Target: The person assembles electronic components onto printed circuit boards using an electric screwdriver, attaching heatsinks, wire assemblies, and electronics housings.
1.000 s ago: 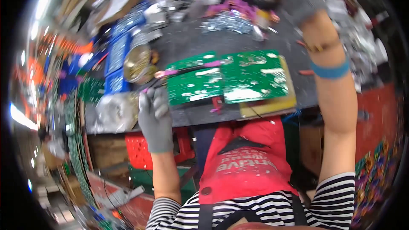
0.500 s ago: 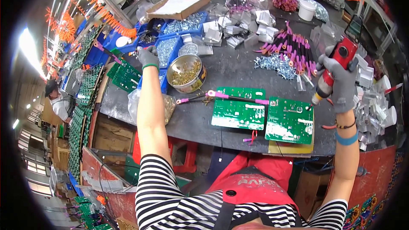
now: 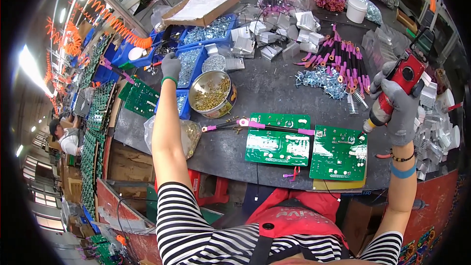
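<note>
My left hand (image 3: 170,66), in a grey glove, is by the far-left blue bins, its fingers curled. A thin red piece sticks out beside them; what it belongs to is unclear. My right hand (image 3: 400,110), also gloved, grips a red power screwdriver (image 3: 407,73) whose tip points down near the upper right corner of a green circuit board (image 3: 338,154). Left of that board lies a second green circuit board (image 3: 277,142). A black cable with pink ends (image 3: 279,127) stretches across its top, reaching the right board's edge.
A round tin of brass-coloured screws (image 3: 212,93) stands beside blue bins of silver screws (image 3: 189,66). Metal heat sinks (image 3: 270,37), a bundle of black-and-pink cables (image 3: 343,59) and loose screws (image 3: 321,83) lie farther back. A person (image 3: 68,135) is at far left.
The whole view has shifted, so the boards and bins sit lower in the picture. My left hand has moved slightly away; the screwdriver stays at the right board's corner.
</note>
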Action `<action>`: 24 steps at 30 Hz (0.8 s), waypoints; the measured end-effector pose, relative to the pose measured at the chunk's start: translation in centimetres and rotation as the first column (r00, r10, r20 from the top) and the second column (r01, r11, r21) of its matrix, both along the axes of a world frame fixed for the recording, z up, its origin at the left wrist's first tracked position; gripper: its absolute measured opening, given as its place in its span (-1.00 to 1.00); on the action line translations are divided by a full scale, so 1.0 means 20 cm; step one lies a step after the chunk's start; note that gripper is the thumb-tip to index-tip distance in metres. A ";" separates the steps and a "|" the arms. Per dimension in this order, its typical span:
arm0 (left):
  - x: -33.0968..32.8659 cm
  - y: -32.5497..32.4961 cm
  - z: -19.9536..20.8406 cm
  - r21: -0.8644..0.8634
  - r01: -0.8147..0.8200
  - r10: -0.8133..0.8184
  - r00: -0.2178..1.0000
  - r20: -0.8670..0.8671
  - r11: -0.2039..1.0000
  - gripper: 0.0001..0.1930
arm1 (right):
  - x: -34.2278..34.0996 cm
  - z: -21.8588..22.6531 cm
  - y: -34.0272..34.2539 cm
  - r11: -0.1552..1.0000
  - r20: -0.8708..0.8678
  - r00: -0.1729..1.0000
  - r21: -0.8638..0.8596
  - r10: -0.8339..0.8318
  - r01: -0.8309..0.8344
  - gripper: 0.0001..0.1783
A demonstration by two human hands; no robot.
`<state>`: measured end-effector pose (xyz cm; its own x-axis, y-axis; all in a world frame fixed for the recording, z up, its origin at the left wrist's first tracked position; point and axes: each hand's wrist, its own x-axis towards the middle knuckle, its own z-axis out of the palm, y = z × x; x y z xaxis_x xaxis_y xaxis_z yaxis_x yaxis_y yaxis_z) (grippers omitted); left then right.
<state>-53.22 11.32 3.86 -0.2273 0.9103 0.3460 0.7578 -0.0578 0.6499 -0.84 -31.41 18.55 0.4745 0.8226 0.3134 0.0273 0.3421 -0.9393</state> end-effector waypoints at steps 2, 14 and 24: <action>0.16 -0.05 0.00 0.014 0.027 -0.026 0.999 -0.034 1.000 -0.55 | 0.01 -0.02 0.01 1.000 0.008 1.000 -0.003 -0.025 0.025 -0.67; 0.73 -0.23 0.09 -0.488 0.288 -0.531 0.692 -0.489 0.824 -0.70 | -0.01 -0.03 0.04 1.000 -0.042 0.999 0.017 -0.011 0.012 -0.68; 0.72 -0.18 0.03 -0.412 0.353 -0.520 0.740 -0.426 0.840 -0.80 | -0.05 -0.01 0.04 1.000 -0.094 0.995 0.019 0.013 -0.011 -0.69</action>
